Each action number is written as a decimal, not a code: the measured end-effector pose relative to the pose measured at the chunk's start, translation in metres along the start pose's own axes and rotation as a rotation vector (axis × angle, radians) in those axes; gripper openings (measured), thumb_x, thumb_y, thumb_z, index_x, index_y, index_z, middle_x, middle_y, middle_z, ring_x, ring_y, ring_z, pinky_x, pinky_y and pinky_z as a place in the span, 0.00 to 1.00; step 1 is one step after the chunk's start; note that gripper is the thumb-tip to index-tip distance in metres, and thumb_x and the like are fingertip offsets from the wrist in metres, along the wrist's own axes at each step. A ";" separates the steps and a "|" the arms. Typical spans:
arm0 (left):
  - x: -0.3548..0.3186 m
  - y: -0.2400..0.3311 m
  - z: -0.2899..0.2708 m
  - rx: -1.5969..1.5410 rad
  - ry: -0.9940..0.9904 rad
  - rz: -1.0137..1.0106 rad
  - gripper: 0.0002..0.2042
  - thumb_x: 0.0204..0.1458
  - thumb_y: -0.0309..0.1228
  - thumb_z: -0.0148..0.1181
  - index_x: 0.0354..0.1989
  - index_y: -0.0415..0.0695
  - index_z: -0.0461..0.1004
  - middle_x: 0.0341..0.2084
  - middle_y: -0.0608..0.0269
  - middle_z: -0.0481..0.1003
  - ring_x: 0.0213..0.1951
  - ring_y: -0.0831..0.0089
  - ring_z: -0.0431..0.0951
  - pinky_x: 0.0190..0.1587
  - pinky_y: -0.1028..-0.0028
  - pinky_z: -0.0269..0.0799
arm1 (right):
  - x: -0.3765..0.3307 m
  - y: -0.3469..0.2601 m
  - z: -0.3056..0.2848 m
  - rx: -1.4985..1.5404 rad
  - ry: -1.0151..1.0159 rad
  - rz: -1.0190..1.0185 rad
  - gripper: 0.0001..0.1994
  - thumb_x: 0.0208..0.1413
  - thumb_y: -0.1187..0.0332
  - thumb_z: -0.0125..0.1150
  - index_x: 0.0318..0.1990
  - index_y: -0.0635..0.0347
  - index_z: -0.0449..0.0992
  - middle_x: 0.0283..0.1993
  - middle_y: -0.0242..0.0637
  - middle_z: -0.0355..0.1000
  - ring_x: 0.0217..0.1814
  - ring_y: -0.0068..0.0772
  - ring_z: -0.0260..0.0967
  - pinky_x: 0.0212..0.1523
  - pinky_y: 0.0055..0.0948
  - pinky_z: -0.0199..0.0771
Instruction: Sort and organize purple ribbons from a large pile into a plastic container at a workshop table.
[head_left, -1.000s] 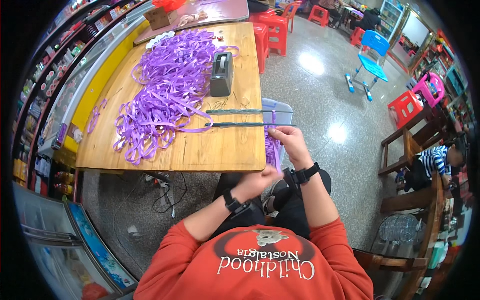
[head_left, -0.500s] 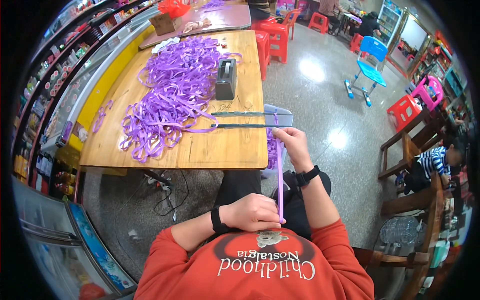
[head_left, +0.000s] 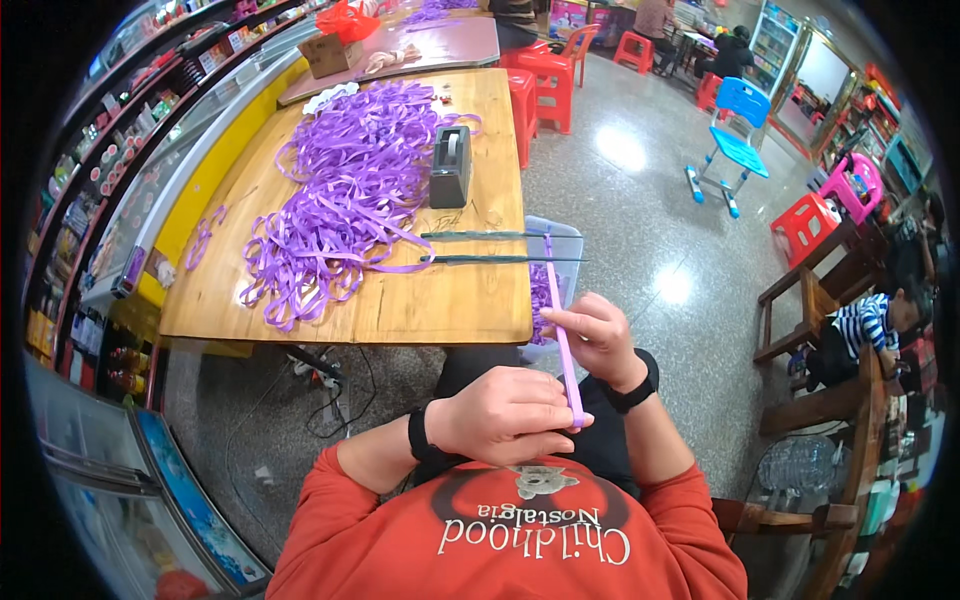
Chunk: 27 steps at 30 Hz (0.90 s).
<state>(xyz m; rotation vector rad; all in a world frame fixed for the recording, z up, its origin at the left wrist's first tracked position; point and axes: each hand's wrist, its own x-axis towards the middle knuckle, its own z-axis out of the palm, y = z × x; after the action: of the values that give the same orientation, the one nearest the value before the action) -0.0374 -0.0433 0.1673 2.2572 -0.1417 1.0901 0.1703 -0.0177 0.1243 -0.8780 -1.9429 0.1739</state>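
A thin purple ribbon strip [head_left: 561, 318] runs taut from two dark rods [head_left: 500, 248] jutting off the wooden table's [head_left: 440, 305] right edge down toward my chest. My left hand [head_left: 505, 413] pinches the strip's near end close to my body. My right hand [head_left: 598, 338] grips the same strip a little higher, just off the table's near right corner. A big heap of purple ribbon loops [head_left: 340, 195] covers the table's middle. A dark tape dispenser [head_left: 450, 165] stands beside the heap.
A clear bin [head_left: 562, 250] with purple ribbon sits at the table's right side. Red plastic stools [head_left: 540, 75] stand beyond. A blue chair [head_left: 735, 150] stands on the shiny floor. A person in a striped top [head_left: 865, 325] sits at the right. Shelves line the left.
My left hand has drawn the ribbon's end back toward my chest, stretching the strip long. My right hand has slid down from the rods along the strip.
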 end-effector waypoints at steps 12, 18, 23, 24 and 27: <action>-0.033 -0.016 0.006 -0.186 -0.006 -0.526 0.35 0.52 0.23 0.61 0.67 0.37 0.50 0.36 0.56 0.79 0.37 0.66 0.79 0.43 0.72 0.74 | 0.132 0.110 -0.017 -0.042 0.049 0.129 0.09 0.53 0.73 0.61 0.41 0.58 0.82 0.27 0.36 0.75 0.31 0.27 0.71 0.32 0.25 0.70; -0.068 -0.045 0.016 -0.175 -0.084 -0.642 0.25 0.53 0.24 0.59 0.62 0.40 0.64 0.34 0.60 0.79 0.37 0.67 0.79 0.42 0.71 0.73 | 0.131 0.159 0.011 0.189 -0.109 0.521 0.10 0.56 0.71 0.59 0.42 0.61 0.81 0.37 0.33 0.79 0.37 0.17 0.72 0.41 0.22 0.72; -0.088 -0.065 0.023 -0.196 -0.030 -0.702 0.20 0.55 0.27 0.57 0.57 0.40 0.68 0.32 0.58 0.78 0.35 0.66 0.78 0.39 0.71 0.73 | 0.120 0.183 0.025 0.273 -0.111 0.589 0.10 0.55 0.69 0.61 0.42 0.60 0.82 0.35 0.31 0.79 0.35 0.16 0.70 0.40 0.21 0.71; -0.089 -0.069 0.024 -0.200 -0.031 -0.704 0.20 0.55 0.27 0.57 0.57 0.40 0.68 0.32 0.58 0.78 0.35 0.66 0.78 0.39 0.71 0.73 | 0.117 0.188 0.028 0.266 -0.115 0.597 0.10 0.55 0.67 0.62 0.42 0.60 0.82 0.34 0.29 0.79 0.34 0.15 0.70 0.38 0.21 0.71; -0.091 -0.077 0.027 -0.215 -0.018 -0.735 0.19 0.56 0.28 0.57 0.57 0.41 0.69 0.33 0.58 0.78 0.35 0.66 0.78 0.39 0.71 0.73 | 0.109 0.197 0.036 0.266 -0.143 0.637 0.11 0.55 0.66 0.62 0.42 0.61 0.82 0.33 0.28 0.78 0.32 0.15 0.69 0.37 0.21 0.70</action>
<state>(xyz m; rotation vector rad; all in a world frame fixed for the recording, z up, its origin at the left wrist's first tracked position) -0.0523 -0.0117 0.0498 1.8732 0.5045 0.6186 0.2097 0.2052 0.0926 -1.3007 -1.6529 0.8666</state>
